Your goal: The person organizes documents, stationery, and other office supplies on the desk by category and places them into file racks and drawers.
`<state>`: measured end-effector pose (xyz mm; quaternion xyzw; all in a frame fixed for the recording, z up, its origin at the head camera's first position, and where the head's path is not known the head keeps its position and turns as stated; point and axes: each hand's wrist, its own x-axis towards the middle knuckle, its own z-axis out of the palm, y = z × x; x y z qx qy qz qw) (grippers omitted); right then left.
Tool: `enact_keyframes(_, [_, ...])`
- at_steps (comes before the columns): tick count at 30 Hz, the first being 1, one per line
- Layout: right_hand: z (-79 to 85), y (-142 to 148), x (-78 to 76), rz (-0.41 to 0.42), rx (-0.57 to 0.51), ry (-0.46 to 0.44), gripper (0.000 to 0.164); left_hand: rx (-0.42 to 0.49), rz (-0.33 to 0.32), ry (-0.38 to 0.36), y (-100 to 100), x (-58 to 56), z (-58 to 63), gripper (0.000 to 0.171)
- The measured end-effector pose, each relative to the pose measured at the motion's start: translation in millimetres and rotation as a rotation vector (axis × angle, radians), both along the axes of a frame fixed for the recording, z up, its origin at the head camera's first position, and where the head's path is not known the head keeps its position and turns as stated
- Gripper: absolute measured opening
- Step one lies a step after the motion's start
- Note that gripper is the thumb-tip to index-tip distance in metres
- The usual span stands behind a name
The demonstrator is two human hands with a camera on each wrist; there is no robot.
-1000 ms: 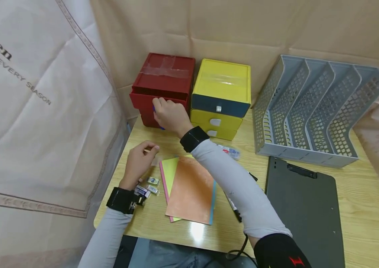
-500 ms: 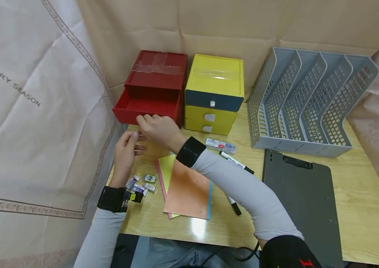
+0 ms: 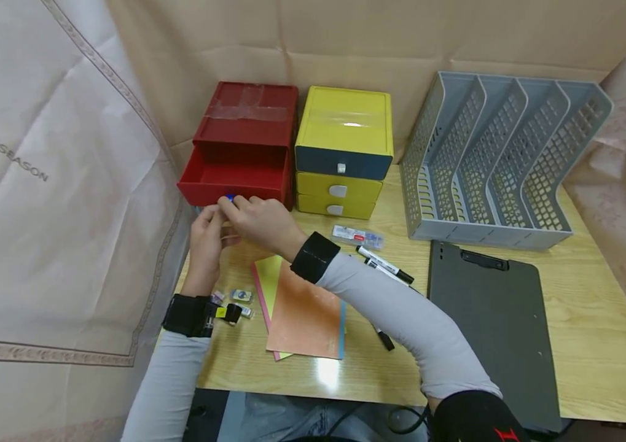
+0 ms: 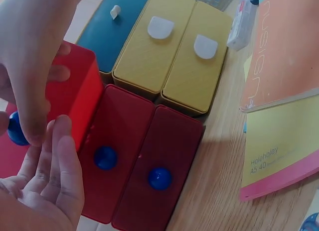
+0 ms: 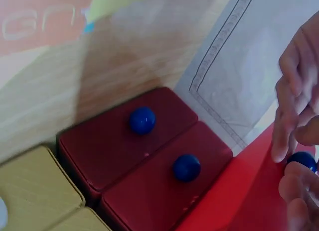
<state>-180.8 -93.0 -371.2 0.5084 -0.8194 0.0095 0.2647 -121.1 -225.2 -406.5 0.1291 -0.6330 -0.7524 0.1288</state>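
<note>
A red drawer box [image 3: 249, 113] stands at the back left with its top drawer [image 3: 202, 195] pulled out; no contents show inside. My right hand [image 3: 263, 224] pinches the blue knob [image 3: 230, 197] on that drawer's front. Close beside it my left hand [image 3: 204, 245] reaches up, its fingers [image 4: 65, 156] straight and right by the knob and the right hand's fingers. I see nothing held in the left hand. Two lower red drawers, with round blue knobs [image 4: 105, 157], are closed in both wrist views.
A yellow drawer box [image 3: 346, 123] stands beside the red one. A grey file rack [image 3: 503, 159] and a black clipboard [image 3: 492, 331] are at right. Notebooks [image 3: 304, 313], markers [image 3: 384, 264], a clear case [image 3: 357, 236] and small erasers [image 3: 242, 296] lie on the table.
The top red drawer has been pulled out toward me by my right hand. My left hand has moved up and forward to meet the right. The head view has shifted slightly.
</note>
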Motion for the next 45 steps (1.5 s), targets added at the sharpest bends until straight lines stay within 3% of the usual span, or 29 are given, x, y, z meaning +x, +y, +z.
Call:
enact_keyframes(4, [-2.3, 17.3, 8.7, 0.052, -0.081, 0.019, 0.040, -0.021, 0.018, -0.003, 0.6, -1.4, -3.5, 0.030])
enact_keyframes(6, [-2.1, 30.8, 9.9, 0.076, -0.153, 0.038, 0.030, -0.033, 0.027, 0.014, -0.5, -2.9, -3.8, 0.030])
enact_keyframes(10, [-6.8, 71.6, -5.9, 0.040, -0.176, -0.037, 0.016, -0.043, 0.031, 0.060, -2.0, -6.0, -2.2, 0.031])
enact_keyframes(14, [-30.2, 129.2, -40.5, -0.137, -0.046, -0.336, 0.013, -0.055, 0.030, 0.057, -1.7, -6.2, -3.5, 0.030])
enact_keyframes(18, [-61.5, 186.1, -69.8, -0.312, 0.038, -0.655, 0.028, -0.076, 0.038, 0.039, -1.3, -6.8, -4.3, 0.030])
enact_keyframes(21, [-80.8, 218.2, -80.2, -0.367, 0.055, -0.820, 0.033, -0.076, 0.039, 0.033, -0.2, -7.5, -4.2, 0.030])
enact_keyframes(24, [-92.0, 237.9, -82.7, -0.355, 0.065, -0.919, 0.032, -0.066, 0.043, 0.042, 0.6, -7.5, -4.2, 0.029])
enact_keyframes(27, [-95.5, 246.9, -81.3, -0.316, 0.053, -0.968, 0.032, -0.050, 0.054, 0.049, 0.5, -6.5, -3.9, 0.028])
enact_keyframes(31, [-98.0, 250.6, -77.3, -0.280, 0.017, -0.954, 0.037, -0.050, 0.061, 0.051, 0.1, -5.5, -3.3, 0.027])
enact_keyframes(39, [-108.8, 259.7, -70.4, -0.320, -0.064, -0.913, 0.030, -0.040, 0.061, 0.047, 0.7, -3.3, -2.7, 0.028])
enact_keyframes(45, [-99.7, 267.1, -63.5, -0.359, -0.140, -0.922, 0.027, -0.031, 0.070, 0.059, 2.6, -1.3, -2.6, 0.027])
